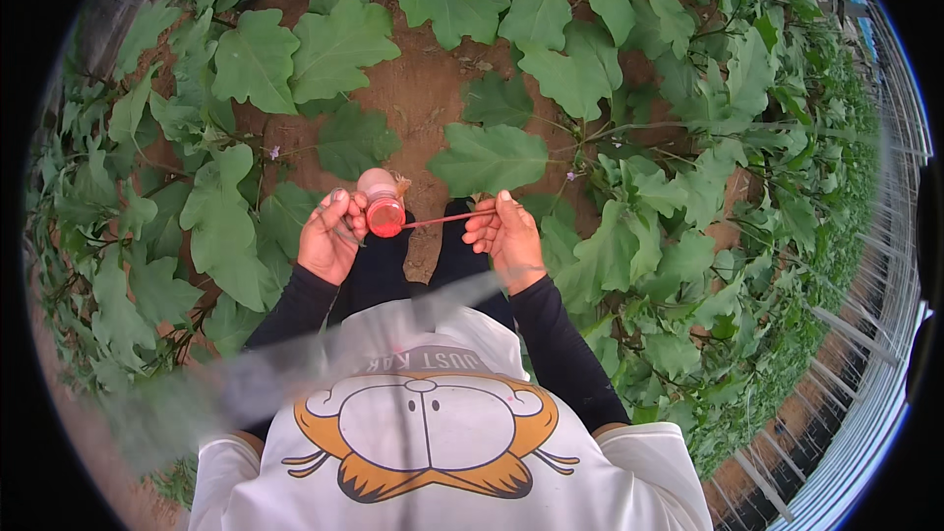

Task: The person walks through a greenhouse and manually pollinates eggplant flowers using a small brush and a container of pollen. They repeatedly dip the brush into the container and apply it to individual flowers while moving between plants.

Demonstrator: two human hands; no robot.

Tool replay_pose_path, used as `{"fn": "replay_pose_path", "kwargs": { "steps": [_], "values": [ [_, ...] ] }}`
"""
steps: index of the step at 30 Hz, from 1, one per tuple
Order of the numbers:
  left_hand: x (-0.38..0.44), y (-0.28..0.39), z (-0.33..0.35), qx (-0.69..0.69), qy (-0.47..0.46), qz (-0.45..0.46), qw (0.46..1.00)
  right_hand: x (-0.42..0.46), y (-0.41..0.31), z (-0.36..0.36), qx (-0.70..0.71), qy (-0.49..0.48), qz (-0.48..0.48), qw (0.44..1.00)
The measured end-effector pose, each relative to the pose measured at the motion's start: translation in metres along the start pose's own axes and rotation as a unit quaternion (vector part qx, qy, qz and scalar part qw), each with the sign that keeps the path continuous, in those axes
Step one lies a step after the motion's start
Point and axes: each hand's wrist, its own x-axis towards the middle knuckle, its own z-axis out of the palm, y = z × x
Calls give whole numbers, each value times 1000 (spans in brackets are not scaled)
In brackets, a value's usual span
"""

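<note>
My left hand (335, 232) grips a small round container (386, 215) with red contents, held over the gap between the legs. Some light fibres or string (402, 186) hang at the container's upper right side. Between thumb and fingers, my right hand (509, 228) holds a thin reddish stick (446, 220). The stick's left end touches or lies beside the container's right rim; which of the two, I cannot tell. A broad lobed leaf (490, 158) spreads just beyond my right hand.
Leafy plants, apparently eggplants, with small purple flowers (274, 153) stand close on both sides. Brown soil (420, 96) shows between the rows. A blurred translucent strip (280, 361) crosses the view before my body. Pale posts (767, 483) line the far right.
</note>
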Motion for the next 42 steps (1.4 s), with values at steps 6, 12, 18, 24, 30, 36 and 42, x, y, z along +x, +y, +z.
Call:
{"fn": "replay_pose_path", "kwargs": {
  "steps": [6, 12, 18, 24, 30, 36, 42],
  "values": [
    [27, -34, -4, 44, 100, 3, 994, 42, 14, -94, 21, 91, -6, 996],
    [46, -72, 9, 82, 138, -29, 987, 86, 54, -244, -266, 351, -237, 866],
    [55, -98, 25, 86, 127, -67, 986, 129, 71, -326, -337, 370, -351, 791],
    [59, -106, 33, 110, 139, -69, 982, 145, 75, -350, -335, 351, -310, 818],
    [59, -108, 29, 117, 155, -67, 979, 147, 57, -358, -426, 309, -270, 807],
    [58, -106, 34, 116, 158, -59, 979, 150, 43, -354, -479, 322, -185, 795],
    [64, -106, 38, 126, 158, -66, 977, 111, 61, -322, -394, 336, -307, 798]
  ]
}}
